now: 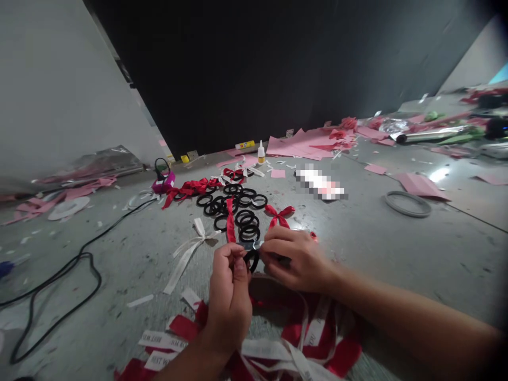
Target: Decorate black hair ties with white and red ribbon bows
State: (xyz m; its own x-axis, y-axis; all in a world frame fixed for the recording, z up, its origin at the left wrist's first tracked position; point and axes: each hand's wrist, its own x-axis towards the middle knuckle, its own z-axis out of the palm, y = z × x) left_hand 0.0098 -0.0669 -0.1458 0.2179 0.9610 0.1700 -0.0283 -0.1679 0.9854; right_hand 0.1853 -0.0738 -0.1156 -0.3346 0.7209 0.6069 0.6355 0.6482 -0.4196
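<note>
"One tight pinch: the left fingers (240, 269) have a black ring (254, 261)!"
"Right fingers (280, 247) curled beside it; can't tell how closed, or on what!"
"Just beyond, loose black rings (249, 233) and a red ribbon (230, 221)!"
"White bow (199, 239) left, red bow (280, 216) right, dropper bottle (261, 154) upright farther out!"

Txt in caps, dark print on white ribbon w/ red ribbon around it, bottom of view. Lower L, one strip (163, 340) has "OR YOU", start cut off, plus what looks like "BEST WI…", hard to read. Strip just below it (161, 361): "BEST W…", rest hidden. R of bottom ctr, a tilted strip (316, 329) has "YOU". Yellow tube (245, 144) & small bottle (261, 153) at back: labels too small to read. Pixelated item (320, 182): n/a, illegible.
</note>
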